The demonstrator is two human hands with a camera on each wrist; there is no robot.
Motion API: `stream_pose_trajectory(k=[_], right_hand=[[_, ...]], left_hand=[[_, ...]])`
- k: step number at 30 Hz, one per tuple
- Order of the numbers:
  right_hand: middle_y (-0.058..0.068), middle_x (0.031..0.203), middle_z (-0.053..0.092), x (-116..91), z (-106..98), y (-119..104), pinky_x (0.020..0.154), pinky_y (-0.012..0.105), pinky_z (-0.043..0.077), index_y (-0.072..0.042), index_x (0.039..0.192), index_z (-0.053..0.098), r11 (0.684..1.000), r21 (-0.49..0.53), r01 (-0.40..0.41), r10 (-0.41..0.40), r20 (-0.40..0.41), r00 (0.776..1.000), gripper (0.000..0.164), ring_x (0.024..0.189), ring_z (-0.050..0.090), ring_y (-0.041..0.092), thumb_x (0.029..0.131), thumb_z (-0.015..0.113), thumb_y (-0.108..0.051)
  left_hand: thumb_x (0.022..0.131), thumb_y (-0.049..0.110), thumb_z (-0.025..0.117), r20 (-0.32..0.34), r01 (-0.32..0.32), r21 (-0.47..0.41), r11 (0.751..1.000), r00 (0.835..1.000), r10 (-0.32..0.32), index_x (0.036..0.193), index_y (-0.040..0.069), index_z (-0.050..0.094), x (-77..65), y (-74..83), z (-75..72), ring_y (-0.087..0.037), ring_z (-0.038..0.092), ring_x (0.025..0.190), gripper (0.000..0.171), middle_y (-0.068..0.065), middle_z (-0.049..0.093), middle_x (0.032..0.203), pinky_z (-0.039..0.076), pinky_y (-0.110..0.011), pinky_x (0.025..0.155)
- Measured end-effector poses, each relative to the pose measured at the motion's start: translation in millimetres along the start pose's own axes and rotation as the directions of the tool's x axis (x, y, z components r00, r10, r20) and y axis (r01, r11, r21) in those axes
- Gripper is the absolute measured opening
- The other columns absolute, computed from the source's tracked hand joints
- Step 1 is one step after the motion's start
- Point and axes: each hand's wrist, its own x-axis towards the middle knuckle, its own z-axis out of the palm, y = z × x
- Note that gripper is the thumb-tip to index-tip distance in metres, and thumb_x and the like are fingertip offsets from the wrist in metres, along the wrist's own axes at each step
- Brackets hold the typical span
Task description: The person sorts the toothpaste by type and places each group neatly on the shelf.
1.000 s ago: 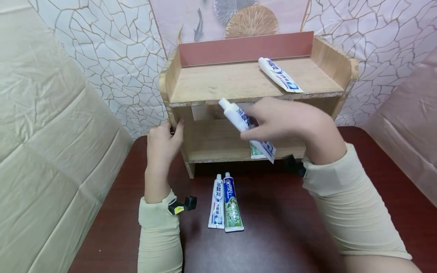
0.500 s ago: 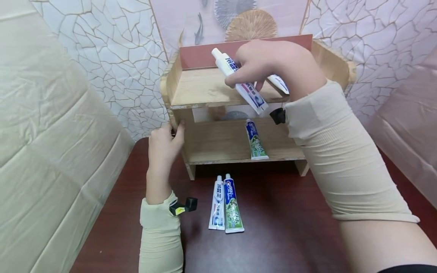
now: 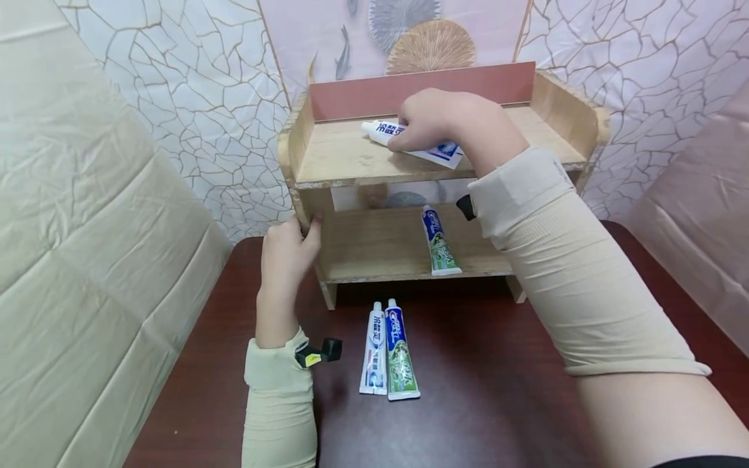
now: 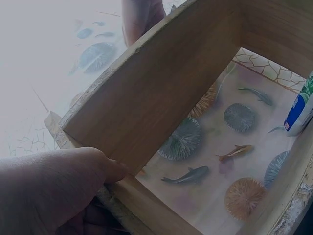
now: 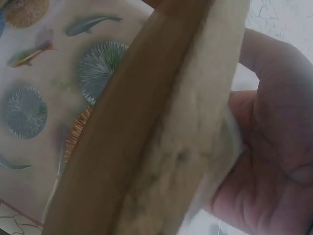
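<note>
My right hand (image 3: 439, 120) holds a white toothpaste tube (image 3: 383, 131) with blue lettering, low over the upper board of a wooden shelf unit (image 3: 351, 170). The tube's cap points left; my fingers cover its middle. In the right wrist view, the board's edge hides much of my right hand (image 5: 279, 137) and the tube. My left hand (image 3: 288, 252) grips the unit's left side panel, its thumb on the inner face. A blue-and-green toothpaste tube (image 3: 439, 246) lies on the lower board; its capped end also shows in the left wrist view.
On the dark red table (image 3: 468, 403), in front of the unit, a white toothpaste tube (image 3: 374, 354) and a blue-and-green one (image 3: 401, 361) lie side by side. A patterned backdrop (image 3: 193, 97) stands behind the unit. Padded cream panels (image 3: 105, 273) flank the table.
My right hand has lifted the white toothpaste tube from before the lower opening, then lowered it onto the upper board's level. My arm now hides the other white tube there. My left hand keeps its grip.
</note>
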Motion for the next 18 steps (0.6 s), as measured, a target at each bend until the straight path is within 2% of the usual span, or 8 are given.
stream_pose_trajectory(k=[4, 7, 9, 14, 16, 18], right_hand=[[0.009, 0.084, 0.062, -2.3, 2.8, -0.9, 0.065, 0.035, 0.045, -0.007, 0.087, 0.061, 1.000, -0.017, -0.011, 0.010, -0.053, 0.999, 0.031, 0.072, 0.057, 0.023, 0.090, 0.055, -0.037], [0.007, 0.080, 0.062, -4.8, 3.9, -2.5, 0.063, 0.036, 0.046, -0.009, 0.082, 0.060, 0.997, -0.027, -0.069, 0.067, -0.076, 0.995, 0.032, 0.070, 0.058, 0.022, 0.089, 0.056, -0.039], [0.008, 0.084, 0.062, -6.1, 4.5, -3.3, 0.063, 0.038, 0.048, -0.008, 0.085, 0.061, 0.991, -0.017, -0.136, 0.134, -0.080, 0.988, 0.036, 0.073, 0.059, 0.023, 0.090, 0.057, -0.043], [0.015, 0.104, 0.060, -7.0, 6.2, -6.6, 0.067, 0.044, 0.050, -0.005, 0.110, 0.062, 0.965, 0.043, -0.260, 0.263, -0.099, 0.960, 0.049, 0.085, 0.061, 0.028, 0.091, 0.055, -0.050], [0.015, 0.103, 0.060, -8.8, 7.3, -7.9, 0.068, 0.044, 0.050, -0.005, 0.110, 0.062, 0.960, 0.060, -0.272, 0.278, -0.125, 0.953, 0.050, 0.086, 0.060, 0.029, 0.093, 0.054, -0.052], [0.014, 0.099, 0.061, -13.4, 8.5, -9.7, 0.068, 0.045, 0.049, -0.006, 0.103, 0.062, 0.961, 0.064, -0.268, 0.275, -0.166, 0.947, 0.050, 0.085, 0.059, 0.030, 0.094, 0.050, -0.054]], left_hand=[[0.102, 0.047, 0.050, 0.004, 0.009, -0.002, 1.000, 1.000, -0.009, 0.075, 0.010, 0.056, 0.5, 1.3, 0.0, -0.038, 0.062, 0.070, 0.046, -0.015, 0.062, 0.069, 0.049, -0.052, 0.063], [0.102, 0.047, 0.050, 0.010, 0.010, -0.001, 1.000, 1.000, -0.010, 0.075, 0.010, 0.056, 0.2, 1.6, 0.6, -0.039, 0.063, 0.071, 0.046, -0.016, 0.063, 0.070, 0.049, -0.053, 0.064], [0.102, 0.047, 0.050, 0.012, 0.008, 0.002, 1.000, 1.000, -0.008, 0.076, 0.010, 0.057, 0.1, 1.6, 0.9, -0.041, 0.064, 0.073, 0.046, -0.017, 0.065, 0.072, 0.049, -0.054, 0.065], [0.102, 0.048, 0.050, 0.004, 0.006, 0.002, 1.000, 1.000, -0.006, 0.079, 0.010, 0.060, 0.1, 1.3, 0.4, -0.042, 0.066, 0.076, 0.045, -0.018, 0.067, 0.075, 0.049, -0.055, 0.066], [0.102, 0.048, 0.050, 0.003, 0.003, 0.000, 1.000, 1.000, -0.003, 0.078, 0.010, 0.060, 0.0, 1.0, 0.2, -0.041, 0.065, 0.075, 0.046, -0.017, 0.066, 0.074, 0.049, -0.055, 0.065], [0.102, 0.048, 0.049, 0.007, 0.001, -0.001, 1.000, 1.000, -0.001, 0.077, 0.010, 0.058, 0.0, 1.1, -0.1, -0.039, 0.064, 0.071, 0.046, -0.016, 0.064, 0.070, 0.049, -0.053, 0.063]])
